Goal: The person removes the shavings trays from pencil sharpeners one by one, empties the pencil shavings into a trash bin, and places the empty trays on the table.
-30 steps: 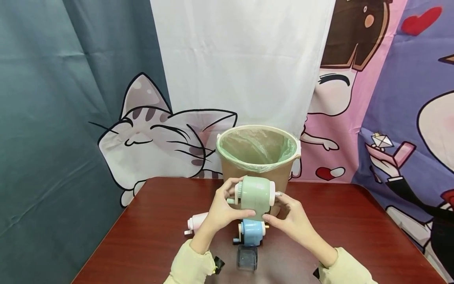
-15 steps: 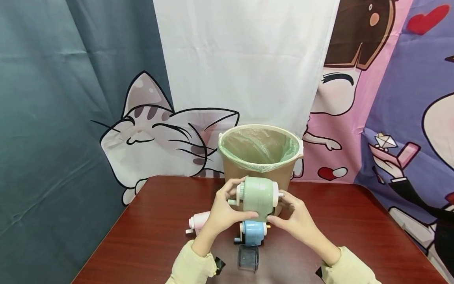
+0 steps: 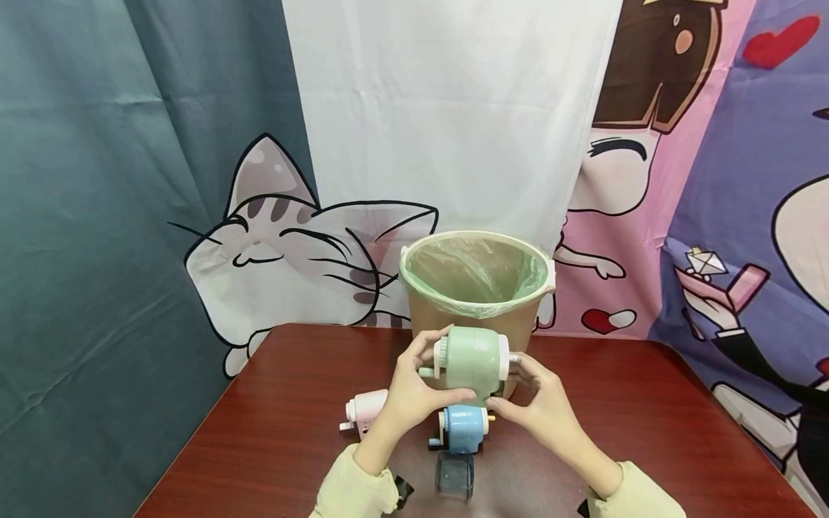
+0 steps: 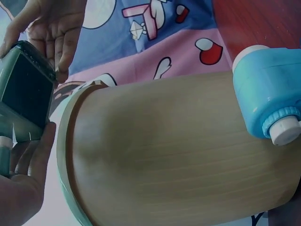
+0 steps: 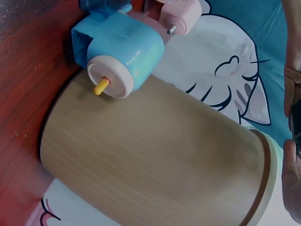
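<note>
A green hand-crank pencil sharpener (image 3: 474,362) is held up in front of the bin, above the table. My left hand (image 3: 411,385) grips its crank side, thumb across the lower front. On the opposite side my right hand (image 3: 540,399) pinches it, thumb at the lower corner and fingers by the small rod sticking out there. In the left wrist view the dark underside of the green sharpener (image 4: 28,92) faces the camera. Below it on the table stands a blue pencil sharpener (image 3: 464,429) with a yellow tip (image 5: 101,86) protruding. A clear smoky drawer-like box (image 3: 455,476) lies in front of the blue one.
A pink sharpener (image 3: 365,410) stands left of the blue one, partly behind my left forearm. Behind them rises a tan bin (image 3: 518,327) with a pale rim and green liner. The red-brown table (image 3: 272,432) ends at printed curtains (image 3: 453,108).
Both hands keep their hold on the green sharpener, which stays at nearly the same place. The head view shifts slightly; no other thing visibly moves.
</note>
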The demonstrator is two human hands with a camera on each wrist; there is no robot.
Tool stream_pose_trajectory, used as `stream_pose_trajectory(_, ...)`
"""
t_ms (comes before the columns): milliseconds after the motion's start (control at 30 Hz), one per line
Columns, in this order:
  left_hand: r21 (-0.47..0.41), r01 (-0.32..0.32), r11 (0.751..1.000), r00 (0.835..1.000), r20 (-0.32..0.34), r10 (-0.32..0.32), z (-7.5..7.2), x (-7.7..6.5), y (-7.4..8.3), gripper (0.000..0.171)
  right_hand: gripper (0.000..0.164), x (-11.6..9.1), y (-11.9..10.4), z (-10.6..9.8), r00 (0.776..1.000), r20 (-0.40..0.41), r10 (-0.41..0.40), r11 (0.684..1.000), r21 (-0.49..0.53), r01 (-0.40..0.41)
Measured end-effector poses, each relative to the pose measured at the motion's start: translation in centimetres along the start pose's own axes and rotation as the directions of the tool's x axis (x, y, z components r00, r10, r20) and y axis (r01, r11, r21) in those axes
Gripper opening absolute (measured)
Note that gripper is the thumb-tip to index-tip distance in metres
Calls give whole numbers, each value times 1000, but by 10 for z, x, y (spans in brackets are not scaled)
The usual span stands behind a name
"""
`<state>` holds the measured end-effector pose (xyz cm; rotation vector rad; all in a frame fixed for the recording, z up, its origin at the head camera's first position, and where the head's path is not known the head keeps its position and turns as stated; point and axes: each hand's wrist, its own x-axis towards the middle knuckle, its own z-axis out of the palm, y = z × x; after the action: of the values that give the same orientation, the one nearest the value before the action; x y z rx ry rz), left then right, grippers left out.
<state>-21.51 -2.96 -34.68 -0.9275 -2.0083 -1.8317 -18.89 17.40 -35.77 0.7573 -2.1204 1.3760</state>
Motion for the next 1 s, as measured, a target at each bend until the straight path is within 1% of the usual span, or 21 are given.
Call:
stream_pose_trajectory(100,-31,10,999,1000,20,-10,-1,0,0,75,49,1,1,-1,999,14,-42,998,42,41)
stream_pose_trajectory(200,-66,24,998,998,61,-20,-4,-1,0,75,52,1,3,-3,993,46,-107,991,84,102)
stream_pose_trajectory(267,-81,25,996,996,90,-17,-6,-2,-1,76,54,0,5,-4,988,65,-140,986,97,133)
stream_pose_trajectory(333,-69,21,997,995,104,-14,-7,-3,-2,76,54,0,6,-5,986,78,-149,986,86,142)
stream_pose_trajectory(367,-56,19,998,995,101,-13,-7,-3,-2,77,54,-1,6,-5,986,81,-144,988,73,138)
stream_pose_trajectory(433,-23,22,1000,997,76,-20,-8,-3,-2,76,55,0,8,-7,990,80,-117,992,55,113)
stream_pose_trajectory(533,29,43,999,999,26,-44,-9,-3,-3,76,55,1,11,-11,995,75,-58,998,43,55)
stream_pose_trajectory(600,39,58,998,998,15,-58,-9,-3,-3,76,55,0,13,-13,996,78,-32,999,44,29)
stream_pose_trajectory(733,37,61,997,998,29,-62,-10,-4,-3,76,50,-1,13,-16,995,97,-9,999,38,5)
stream_pose_trajectory(900,21,57,998,998,35,-57,-11,-5,-3,76,49,-1,10,-18,994,108,-2,999,40,-3)
stream_pose_trajectory(1000,18,42,999,998,44,-43,-13,-6,-4,78,50,-1,9,-20,994,110,-2,999,53,-4)
